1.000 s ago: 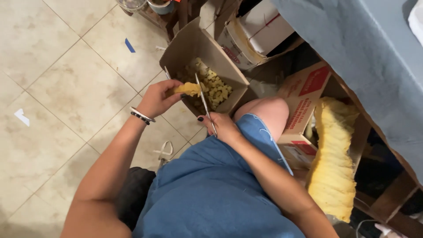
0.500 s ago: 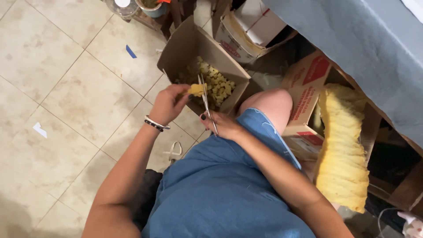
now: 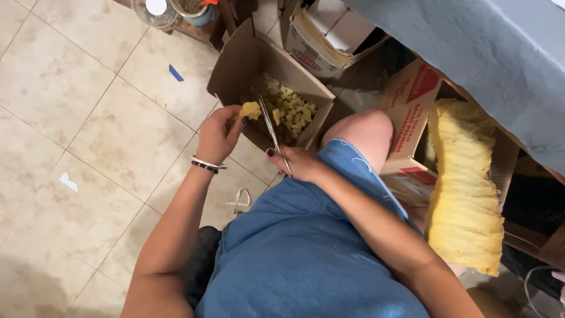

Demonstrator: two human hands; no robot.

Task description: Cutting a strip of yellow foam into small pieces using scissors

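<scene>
My left hand (image 3: 216, 135), with bracelets at the wrist, pinches a small yellow foam piece (image 3: 249, 110) over the near edge of a brown cardboard box (image 3: 235, 59). My right hand (image 3: 296, 163) grips scissors (image 3: 269, 128) whose blades point up toward the foam piece, right beside it. Inside the box lie several small cut yellow foam cubes (image 3: 291, 106). I sit with a blue denim garment over my lap and a bare knee (image 3: 359, 131) beside the box.
A big block of yellow foam (image 3: 465, 188) stands in a red-and-brown carton (image 3: 412, 106) at my right. Another open box (image 3: 329, 35) sits behind. A grey cloth-covered table (image 3: 488, 53) fills the upper right. Beige floor tiles (image 3: 76, 129) spread to the left, with jars at the top.
The view has shifted slightly. Both hands stay over the box, the left one still pinching the foam piece with the scissors blades against it.
</scene>
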